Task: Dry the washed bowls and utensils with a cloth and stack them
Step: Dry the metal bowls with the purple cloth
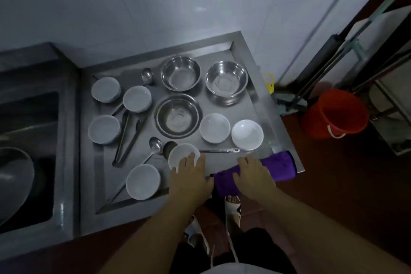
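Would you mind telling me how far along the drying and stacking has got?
Nothing looks stacked yet. The left hand touches one white bowl; the right hand rests on the purple cloth. The steel bowls, tongs and spoons remain spread out.

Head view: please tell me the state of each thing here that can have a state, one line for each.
Left hand: fingers straight, resting on the rim of a white bowl.
Right hand: fingers relaxed, lying on the purple cloth.
Purple cloth: rolled, on the counter's front edge.
White bowls: upright, apart, unstacked.
Steel bowls: upright, empty, unstacked.
Tongs: lying flat, closed.
Red bucket: upright on the floor.
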A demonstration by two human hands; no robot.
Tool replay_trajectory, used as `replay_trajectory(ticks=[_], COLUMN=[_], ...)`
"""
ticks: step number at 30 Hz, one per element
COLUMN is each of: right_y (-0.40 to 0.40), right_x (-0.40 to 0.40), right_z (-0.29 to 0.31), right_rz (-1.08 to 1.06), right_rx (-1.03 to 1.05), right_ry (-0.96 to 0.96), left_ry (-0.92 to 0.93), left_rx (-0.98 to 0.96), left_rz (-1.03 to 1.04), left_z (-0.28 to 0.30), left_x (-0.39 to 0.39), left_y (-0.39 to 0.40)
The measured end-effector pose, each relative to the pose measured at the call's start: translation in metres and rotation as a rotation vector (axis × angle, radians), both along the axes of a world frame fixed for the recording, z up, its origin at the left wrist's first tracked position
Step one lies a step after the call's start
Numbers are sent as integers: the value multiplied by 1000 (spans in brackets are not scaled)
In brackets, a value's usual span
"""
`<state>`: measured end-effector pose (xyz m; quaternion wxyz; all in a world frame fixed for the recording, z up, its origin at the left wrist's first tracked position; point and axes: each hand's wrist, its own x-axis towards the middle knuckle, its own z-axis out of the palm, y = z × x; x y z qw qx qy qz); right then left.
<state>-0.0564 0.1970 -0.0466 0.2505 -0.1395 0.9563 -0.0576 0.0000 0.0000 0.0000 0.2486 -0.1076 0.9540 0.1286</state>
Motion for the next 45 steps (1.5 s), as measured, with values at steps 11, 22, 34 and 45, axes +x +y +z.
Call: replay_trajectory(ticks=[11,22,34,45], right_y=[56,65,107,96], right_x=[-25,-48,-82,-158], right_z=[-51,-37,32,63], right_rz=[303,286,-759,-1102], right_rx=[132,21,-781,-1279], right_ry=[-177,-336,-743,-432], left_ry=[-63,-53,12,31], left_rx=[-43,-42,-55,24], left_rz=[33,57,8,-17], left_z=[-35,-25,9,-3], left_x=[8,-13,-77,-187], left_y=[25,38,35,6])
